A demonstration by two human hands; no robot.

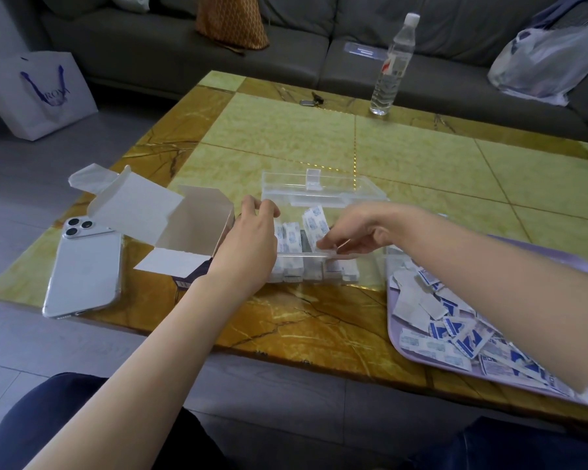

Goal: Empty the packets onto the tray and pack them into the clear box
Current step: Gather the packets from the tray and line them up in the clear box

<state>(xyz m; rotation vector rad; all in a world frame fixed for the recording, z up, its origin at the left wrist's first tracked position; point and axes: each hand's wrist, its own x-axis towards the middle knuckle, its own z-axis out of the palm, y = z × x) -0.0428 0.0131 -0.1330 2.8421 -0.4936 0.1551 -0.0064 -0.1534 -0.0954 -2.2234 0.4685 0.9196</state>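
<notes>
Our knees [65, 418] in dark trousers sit nearest, just short of the bench [286, 320] edge. Left grip [248, 245] curls round the left end of the clear box [296, 256], lid open at the far side; right grip [357, 234] pinches upright packets [314, 223] inside it, among others packed on end. Loose packets [455, 330] are heaped on the lilac tray [393, 323] at right; phone [82, 269] and open carton [170, 225] lie left.

Grey sofa [319, 56] along the far side, orange cushion [228, 22] on it. Grey tiled floor [21, 171], with a white paper bag [38, 96] standing by the sofa's left end. Tabletop [286, 130] is yellow-green stone with an amber border; the light is soft and even.
</notes>
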